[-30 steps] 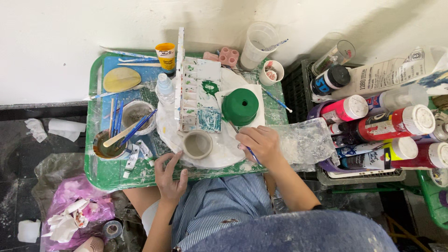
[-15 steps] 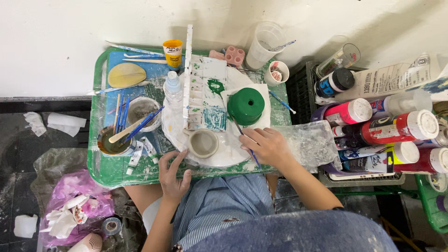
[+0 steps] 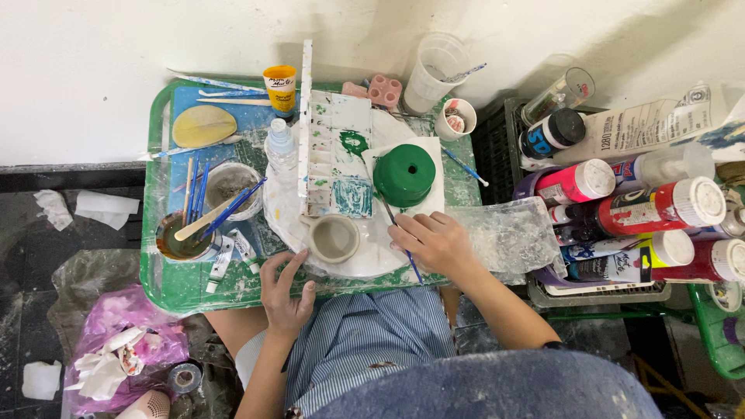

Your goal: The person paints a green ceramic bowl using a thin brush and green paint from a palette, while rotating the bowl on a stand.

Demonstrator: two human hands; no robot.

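Fingers (image 3: 423, 233) of the right hand (image 3: 434, 242) are pinching a thin blue-handled paintbrush (image 3: 397, 233) beside the already green-coated round clay piece (image 3: 403, 174), while the left hand (image 3: 284, 293), spread open and holding nothing, is resting near the unpainted small grey clay cup (image 3: 334, 237) on the white turntable (image 3: 372, 264).

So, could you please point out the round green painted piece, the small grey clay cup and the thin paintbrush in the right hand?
Round green painted piece (image 3: 404, 175), head view, top face.
Small grey clay cup (image 3: 334, 238), head view, inside.
Thin paintbrush (image 3: 387, 210), head view, shaft above fingers.
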